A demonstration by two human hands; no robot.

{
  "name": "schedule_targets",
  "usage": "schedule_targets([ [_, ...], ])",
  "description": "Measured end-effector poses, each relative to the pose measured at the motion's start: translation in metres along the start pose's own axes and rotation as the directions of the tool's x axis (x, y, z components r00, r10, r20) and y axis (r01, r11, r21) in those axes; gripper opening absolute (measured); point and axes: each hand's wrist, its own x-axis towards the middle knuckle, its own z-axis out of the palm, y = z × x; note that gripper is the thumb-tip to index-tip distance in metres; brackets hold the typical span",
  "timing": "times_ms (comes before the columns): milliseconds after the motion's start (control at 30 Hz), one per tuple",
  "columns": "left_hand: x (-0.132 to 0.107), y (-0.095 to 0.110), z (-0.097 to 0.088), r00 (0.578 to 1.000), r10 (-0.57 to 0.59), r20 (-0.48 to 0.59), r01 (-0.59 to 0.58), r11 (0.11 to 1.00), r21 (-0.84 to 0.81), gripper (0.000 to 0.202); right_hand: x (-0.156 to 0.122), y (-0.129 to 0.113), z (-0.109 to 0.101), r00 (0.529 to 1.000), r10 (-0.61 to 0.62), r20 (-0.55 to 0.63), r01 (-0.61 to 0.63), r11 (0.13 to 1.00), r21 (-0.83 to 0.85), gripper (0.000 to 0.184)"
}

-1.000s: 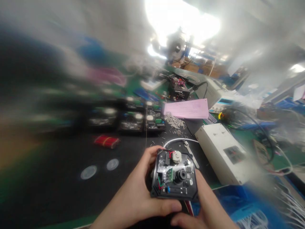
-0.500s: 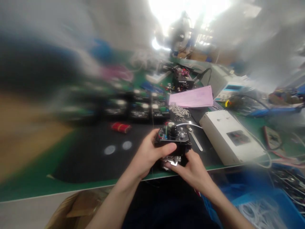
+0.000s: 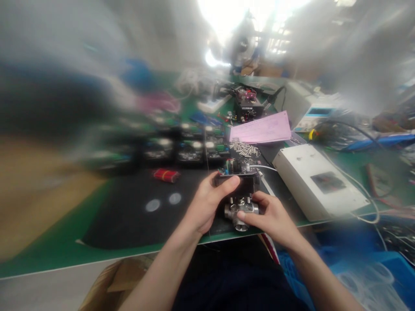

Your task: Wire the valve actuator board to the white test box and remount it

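My left hand (image 3: 210,198) is closed around the left side of a black electronics housing (image 3: 246,185), its thumb across the near face. A circuit board (image 3: 234,166) with upright components shows on the housing's top. Just below it, my right hand (image 3: 270,216) grips a silver metal valve body (image 3: 240,212) with round ports and short posts on top, the thumb on its front. The housing sits over the valve body; whether the two are joined I cannot tell. A white cable (image 3: 264,167) runs right from behind the housing.
Several black units with circuit boards (image 3: 189,149) stand in rows on the left. Behind the housing lie a pile of metal pins (image 3: 244,149) and a pink sheet (image 3: 261,128). A white box (image 3: 320,181) is at right, a red bundle (image 3: 166,175) and two pale discs (image 3: 175,198) on the black mat (image 3: 129,216).
The housing has tipped, so its near face shows more than its top. The metal valve body has come into fuller view below it, with my right hand shifted slightly right.
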Motion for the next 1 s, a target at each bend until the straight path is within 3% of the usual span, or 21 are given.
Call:
schedule_targets([
  [233,0.005,0.0,0.005,0.999,0.036,-0.018,-0.034,0.997,0.07,0.049,0.0,0.002,0.004,0.997,0.0,-0.077,0.007,0.996,0.092,0.046],
  [667,0.005,0.001,0.01,0.998,0.058,-0.032,-0.053,0.99,0.134,0.055,0.004,0.019,0.002,0.991,0.075,-0.113,-0.032,0.939,0.343,0.048],
  [833,0.003,0.004,0.009,0.992,0.116,-0.055,-0.096,0.954,0.285,0.061,0.003,0.009,0.002,0.995,0.063,-0.08,-0.032,0.942,0.335,0.041],
  [1000,-0.002,0.005,0.008,0.986,0.161,-0.046,-0.138,0.936,0.324,0.062,0.001,0.009,0.0,0.993,0.069,-0.098,-0.037,0.955,0.294,0.039],
])
